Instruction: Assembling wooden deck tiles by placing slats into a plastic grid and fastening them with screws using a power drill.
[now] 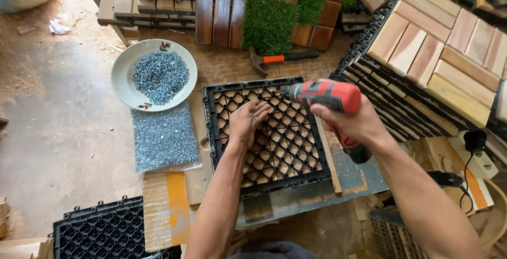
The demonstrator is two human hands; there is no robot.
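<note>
A black plastic grid tile (219, 132) lies face down on a work board, with wooden slats showing through its openings. My left hand (246, 123) rests over the grid's upper middle and pinches small silver screws at its fingertips. My right hand (355, 120) grips a red and black cordless drill (330, 96), tilted, with its nose pointing left toward my left fingers above the tile.
A white plate (122, 77) heaped with screws sits upper left, a clear bag of screws (163, 138) below it. A hammer (280, 58) lies behind the tile. Stacks of wooden deck tiles (438, 48) stand at right, grass and wood tiles (269, 21) behind, another black grid (100, 232) lower left.
</note>
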